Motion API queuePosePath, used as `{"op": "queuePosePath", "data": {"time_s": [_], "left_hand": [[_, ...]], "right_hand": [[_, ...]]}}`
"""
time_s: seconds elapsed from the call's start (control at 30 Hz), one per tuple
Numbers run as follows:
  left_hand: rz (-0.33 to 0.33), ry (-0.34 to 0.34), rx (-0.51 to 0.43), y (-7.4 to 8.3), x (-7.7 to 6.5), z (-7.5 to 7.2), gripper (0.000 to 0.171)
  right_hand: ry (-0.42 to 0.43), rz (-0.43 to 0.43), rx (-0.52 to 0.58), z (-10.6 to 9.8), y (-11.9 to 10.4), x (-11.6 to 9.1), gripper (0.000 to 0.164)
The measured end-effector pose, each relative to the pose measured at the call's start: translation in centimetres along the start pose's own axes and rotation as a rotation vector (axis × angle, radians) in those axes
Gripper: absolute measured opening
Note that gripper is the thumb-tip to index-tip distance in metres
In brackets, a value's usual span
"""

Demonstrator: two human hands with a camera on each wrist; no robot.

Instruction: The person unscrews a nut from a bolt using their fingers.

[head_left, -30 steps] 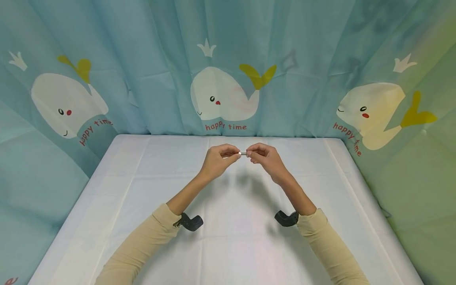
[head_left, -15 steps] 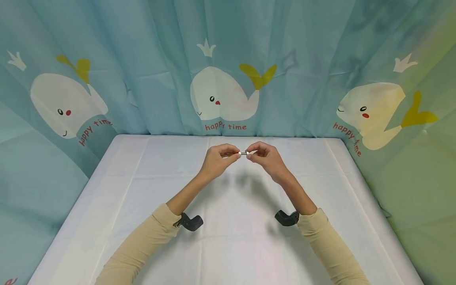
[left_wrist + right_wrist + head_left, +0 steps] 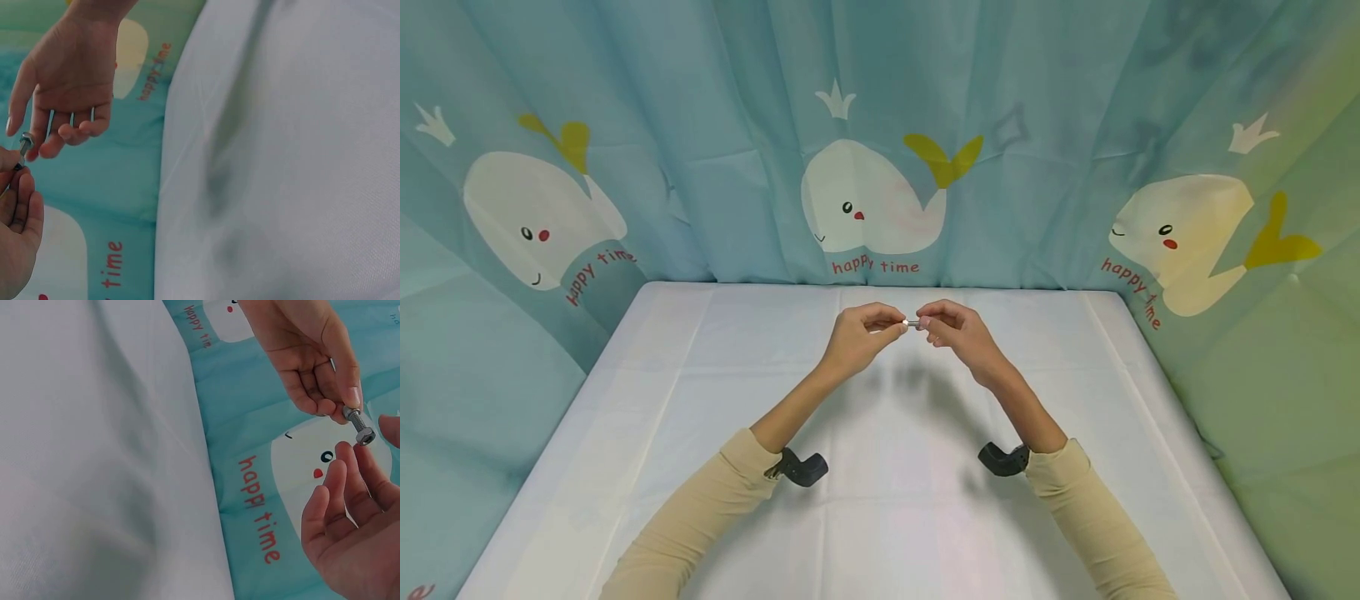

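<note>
A small silver bolt (image 3: 913,323) is held level above the far part of the table, between the two hands. My left hand (image 3: 854,340) pinches one end of it with thumb and fingertips, which hide that end. On the other end sits a hex nut (image 3: 365,436), plain to see in the right wrist view. My right hand (image 3: 962,335) is around the nut end with its thumb and fingers spread apart. In the right wrist view its index fingertip (image 3: 361,450) is right at the nut, while the thumb (image 3: 390,429) stands away from it.
A white cloth covers the table (image 3: 880,500). Behind and beside it hangs a blue-green curtain (image 3: 737,208) with printed whales. Dark camera mounts (image 3: 805,468) are worn at both wrists, by the beige sleeves.
The right thumb and fingers have shifted slightly at the nut end, parting from a closer hold to a looser spread. The left hand and the bolt have stayed in place.
</note>
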State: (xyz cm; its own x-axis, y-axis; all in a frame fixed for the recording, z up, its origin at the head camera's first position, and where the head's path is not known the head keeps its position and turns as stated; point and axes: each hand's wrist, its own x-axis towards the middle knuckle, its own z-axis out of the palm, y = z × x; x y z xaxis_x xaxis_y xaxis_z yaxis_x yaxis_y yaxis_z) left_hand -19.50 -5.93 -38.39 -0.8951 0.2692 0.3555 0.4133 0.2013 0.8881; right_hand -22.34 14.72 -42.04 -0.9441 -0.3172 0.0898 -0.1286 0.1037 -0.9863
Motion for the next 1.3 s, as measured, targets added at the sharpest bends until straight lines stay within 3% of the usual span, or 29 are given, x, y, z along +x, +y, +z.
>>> {"op": "queuePosePath", "data": {"time_s": [0.2,0.6,0.67,0.83,0.9,1.07,1.3], "left_hand": [[-0.001,-0.002,-0.001,0.1,-0.1,0.0,0.013],[0.004,-0.011,-0.013,-0.2,0.0,0.0,0.013],[0.004,-0.01,-0.016,-1.3,0.2,0.1,0.012],[0.001,-0.007,-0.007,-1.7,0.2,0.3,0.012],[0.0,-0.007,-0.004,-1.4,0.2,0.3,0.013],[0.0,-0.003,-0.013,-3.6,0.8,0.6,0.013],[0.013,-0.007,-0.006,-4.4,0.8,0.6,0.011]], "right_hand": [[-0.003,0.014,-0.006,0.0,0.1,0.1,0.03],[-0.012,-0.081,0.005,-0.1,0.3,-0.1,0.021],[-0.013,-0.09,0.012,-0.1,0.4,-0.1,0.021],[-0.015,-0.094,0.019,-0.1,0.4,-0.2,0.02],[-0.015,-0.091,0.023,-0.2,0.3,-0.2,0.022],[-0.001,-0.048,0.022,-0.2,0.1,-0.2,0.025],[0.009,0.011,-0.004,-0.3,0.1,-0.2,0.027]]}}
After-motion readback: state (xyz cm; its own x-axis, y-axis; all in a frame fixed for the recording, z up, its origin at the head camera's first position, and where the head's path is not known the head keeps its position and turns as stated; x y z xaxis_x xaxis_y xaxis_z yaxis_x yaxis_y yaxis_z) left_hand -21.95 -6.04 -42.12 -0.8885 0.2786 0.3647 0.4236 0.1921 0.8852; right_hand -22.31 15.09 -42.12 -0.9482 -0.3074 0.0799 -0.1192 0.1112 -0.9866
